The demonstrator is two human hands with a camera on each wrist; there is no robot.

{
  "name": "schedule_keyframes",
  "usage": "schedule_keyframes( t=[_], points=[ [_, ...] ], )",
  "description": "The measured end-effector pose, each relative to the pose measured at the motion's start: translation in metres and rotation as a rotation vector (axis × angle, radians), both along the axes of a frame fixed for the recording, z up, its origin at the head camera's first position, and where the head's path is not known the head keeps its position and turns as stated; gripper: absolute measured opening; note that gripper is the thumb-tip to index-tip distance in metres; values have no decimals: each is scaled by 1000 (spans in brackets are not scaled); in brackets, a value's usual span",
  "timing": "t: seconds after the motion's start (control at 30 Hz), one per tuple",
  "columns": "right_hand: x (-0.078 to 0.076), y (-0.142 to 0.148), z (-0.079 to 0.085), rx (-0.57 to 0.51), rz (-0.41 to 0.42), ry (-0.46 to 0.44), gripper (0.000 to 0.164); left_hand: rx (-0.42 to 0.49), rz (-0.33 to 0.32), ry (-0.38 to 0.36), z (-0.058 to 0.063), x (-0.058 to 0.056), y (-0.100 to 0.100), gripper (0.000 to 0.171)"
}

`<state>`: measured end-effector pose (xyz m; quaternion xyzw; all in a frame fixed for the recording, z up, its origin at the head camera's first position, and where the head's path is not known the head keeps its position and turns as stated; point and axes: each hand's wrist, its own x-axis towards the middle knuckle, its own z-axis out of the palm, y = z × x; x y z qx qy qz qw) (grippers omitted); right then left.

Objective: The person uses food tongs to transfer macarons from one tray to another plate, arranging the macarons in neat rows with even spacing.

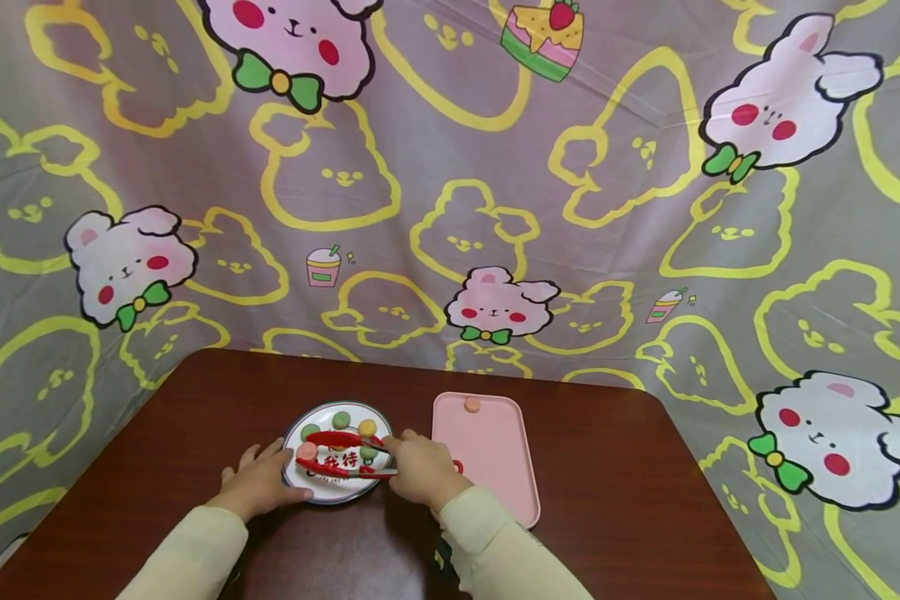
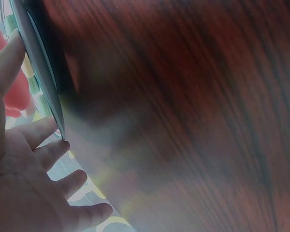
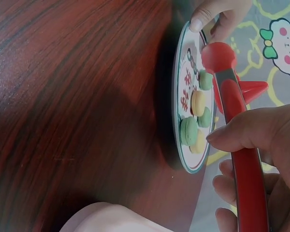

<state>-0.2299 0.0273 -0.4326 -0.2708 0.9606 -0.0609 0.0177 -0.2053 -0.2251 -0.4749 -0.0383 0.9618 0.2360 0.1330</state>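
Observation:
A white plate (image 1: 322,493) with a dark rim and red characters holds several macarons, among them a green one (image 1: 341,419) and a yellow one (image 1: 367,427). My left hand (image 1: 258,483) touches the plate's left rim, its thumb over the edge and its fingers spread. My right hand (image 1: 423,467) grips red-and-metal tongs (image 3: 249,179) above the plate. Between the tong tips, at the plate's left side, is a pink macaron (image 1: 307,451); whether it is clamped I cannot tell. The right wrist view hides that macaron behind the tongs.
Right of the plate lies a pink tray (image 1: 487,442), with one orange-pink macaron (image 1: 472,405) near its far edge. Both stand on a dark brown wooden table (image 1: 607,492). A patterned cloth (image 1: 390,250) hangs behind and beside the table.

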Motion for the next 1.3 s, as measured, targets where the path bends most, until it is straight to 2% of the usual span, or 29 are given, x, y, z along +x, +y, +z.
schedule_keyframes(
  t=[0.47, 0.73, 0.97, 1.3],
  points=[
    [-3, -5, -2, 29, 7, -12, 50, 23, 11, -2, 0, 0, 0, 99],
    [-4, -7, -5, 51, 3, 0, 52, 5, 8, 11, 0, 1, 1, 93],
    [-3, -10, -4, 74, 5, -5, 50, -4, -1, 9, 2, 1, 1, 94],
    [-4, -12, -3, 82, -12, -14, 50, 4, 2, 8, -4, 0, -2, 97]
  ],
)
